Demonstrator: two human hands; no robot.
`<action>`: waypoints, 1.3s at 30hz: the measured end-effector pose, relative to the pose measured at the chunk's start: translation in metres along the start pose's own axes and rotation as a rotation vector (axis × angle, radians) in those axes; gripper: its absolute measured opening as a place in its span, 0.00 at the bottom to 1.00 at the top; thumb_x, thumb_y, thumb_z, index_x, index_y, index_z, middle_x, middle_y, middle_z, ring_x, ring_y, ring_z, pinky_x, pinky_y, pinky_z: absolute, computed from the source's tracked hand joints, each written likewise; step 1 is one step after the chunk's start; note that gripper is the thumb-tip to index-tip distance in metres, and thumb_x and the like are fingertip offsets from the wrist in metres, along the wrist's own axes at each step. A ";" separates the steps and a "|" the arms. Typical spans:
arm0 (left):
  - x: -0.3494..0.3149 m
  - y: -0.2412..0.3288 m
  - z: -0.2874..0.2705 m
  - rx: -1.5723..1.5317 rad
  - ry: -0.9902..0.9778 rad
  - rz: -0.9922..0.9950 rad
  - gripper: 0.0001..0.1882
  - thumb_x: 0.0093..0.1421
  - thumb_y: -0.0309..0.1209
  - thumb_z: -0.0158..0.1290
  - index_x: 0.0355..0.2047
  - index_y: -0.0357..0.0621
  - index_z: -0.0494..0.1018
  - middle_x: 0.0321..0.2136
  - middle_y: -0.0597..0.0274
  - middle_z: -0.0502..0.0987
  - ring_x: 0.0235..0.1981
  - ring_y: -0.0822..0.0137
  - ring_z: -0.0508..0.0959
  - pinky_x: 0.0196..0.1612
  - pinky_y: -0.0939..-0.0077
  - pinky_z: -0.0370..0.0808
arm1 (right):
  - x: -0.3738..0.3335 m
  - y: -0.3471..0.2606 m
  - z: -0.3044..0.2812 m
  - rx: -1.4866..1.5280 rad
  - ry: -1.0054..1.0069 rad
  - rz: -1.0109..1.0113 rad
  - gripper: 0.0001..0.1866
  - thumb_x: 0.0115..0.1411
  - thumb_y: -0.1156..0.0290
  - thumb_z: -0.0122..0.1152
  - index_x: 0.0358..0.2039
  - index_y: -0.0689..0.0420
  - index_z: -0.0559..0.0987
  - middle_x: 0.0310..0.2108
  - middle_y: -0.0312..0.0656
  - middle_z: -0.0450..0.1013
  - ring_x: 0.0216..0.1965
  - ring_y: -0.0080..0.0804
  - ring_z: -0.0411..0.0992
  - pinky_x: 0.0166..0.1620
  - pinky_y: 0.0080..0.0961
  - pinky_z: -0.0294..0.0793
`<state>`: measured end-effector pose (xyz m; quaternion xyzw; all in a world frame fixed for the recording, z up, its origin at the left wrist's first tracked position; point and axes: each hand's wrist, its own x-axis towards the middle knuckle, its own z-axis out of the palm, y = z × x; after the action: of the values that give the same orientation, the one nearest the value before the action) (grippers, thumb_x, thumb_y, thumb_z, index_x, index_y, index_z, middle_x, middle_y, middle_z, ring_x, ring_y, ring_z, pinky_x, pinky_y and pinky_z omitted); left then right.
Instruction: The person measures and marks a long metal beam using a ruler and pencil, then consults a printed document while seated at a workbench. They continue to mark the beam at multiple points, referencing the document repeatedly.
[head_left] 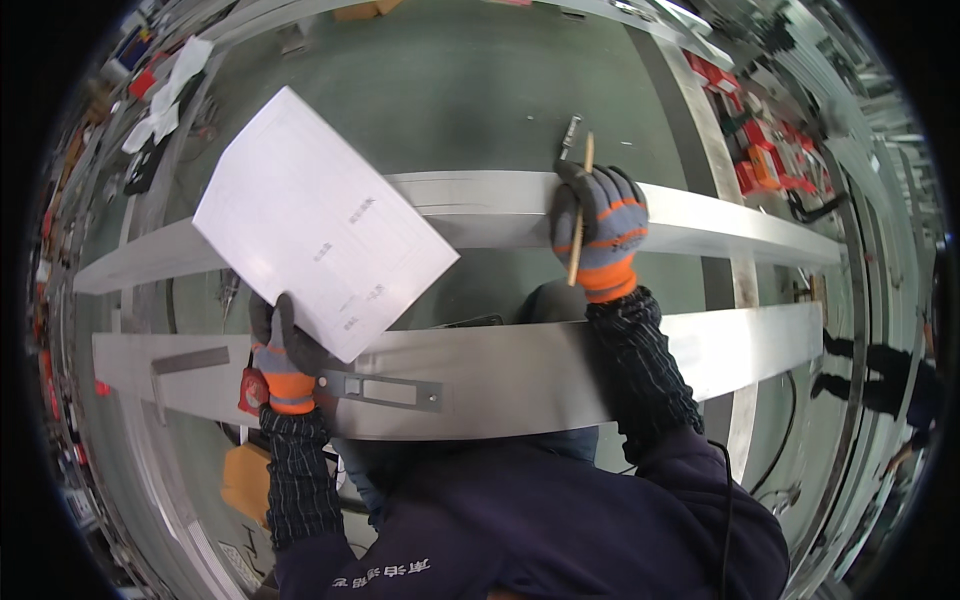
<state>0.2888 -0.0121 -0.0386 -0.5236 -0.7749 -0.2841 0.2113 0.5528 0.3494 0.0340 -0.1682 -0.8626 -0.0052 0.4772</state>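
My left hand [284,355], in a grey and orange glove, is closed on the lower edge of a white paper sheet [300,215], thumb on top. The paper hangs tilted over two silvery metal beams and has faint print. Against the outer side of this hand is a red tape measure [252,389]; whether the hand grips it too, I cannot tell. My gloved right hand [606,225] is closed around a thin wooden pencil [588,155], over the far beam [480,190]. A small metal tool [570,136] sticks out beyond its fingers; its kind is unclear.
On the near beam [520,370] lie a slotted grey metal plate [345,385] and, further left, a try square [190,360]. Red bins [765,150] stand at the right. A person's dark-clothed legs [870,375] show at the far right. A cable [785,430] hangs at the lower right.
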 end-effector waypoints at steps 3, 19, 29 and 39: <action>-0.004 -0.008 0.001 -0.032 0.005 0.020 0.37 0.63 0.37 0.60 0.70 0.53 0.58 0.62 0.40 0.64 0.59 0.41 0.73 0.54 0.52 0.78 | -0.001 -0.002 -0.003 0.032 -0.049 0.037 0.22 0.45 0.64 0.65 0.43 0.53 0.82 0.36 0.41 0.79 0.38 0.45 0.78 0.43 0.41 0.76; -0.050 -0.089 0.064 -1.841 -0.113 -1.424 0.34 0.70 0.46 0.51 0.73 0.53 0.56 0.69 0.54 0.62 0.67 0.54 0.63 0.66 0.53 0.66 | -0.009 -0.004 -0.012 0.087 -0.216 0.100 0.23 0.40 0.63 0.67 0.40 0.54 0.78 0.34 0.44 0.74 0.38 0.48 0.72 0.45 0.41 0.72; -0.015 -0.031 0.011 -1.698 -0.153 -1.286 0.37 0.65 0.52 0.51 0.70 0.51 0.59 0.67 0.56 0.64 0.65 0.52 0.63 0.66 0.54 0.61 | -0.011 -0.003 -0.007 -0.038 -0.190 0.075 0.19 0.38 0.61 0.72 0.32 0.52 0.78 0.30 0.47 0.74 0.38 0.52 0.74 0.45 0.45 0.74; 0.009 0.012 -0.017 0.023 0.039 -0.021 0.32 0.52 0.30 0.67 0.59 0.47 0.71 0.56 0.43 0.72 0.50 0.41 0.78 0.48 0.55 0.79 | 0.002 -0.013 0.001 -0.026 0.058 -0.046 0.16 0.51 0.77 0.58 0.41 0.58 0.85 0.34 0.47 0.80 0.36 0.49 0.79 0.43 0.40 0.78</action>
<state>0.2975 -0.0134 -0.0175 -0.5072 -0.7794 -0.2876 0.2292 0.5467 0.3383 0.0369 -0.1540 -0.8519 -0.0321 0.4995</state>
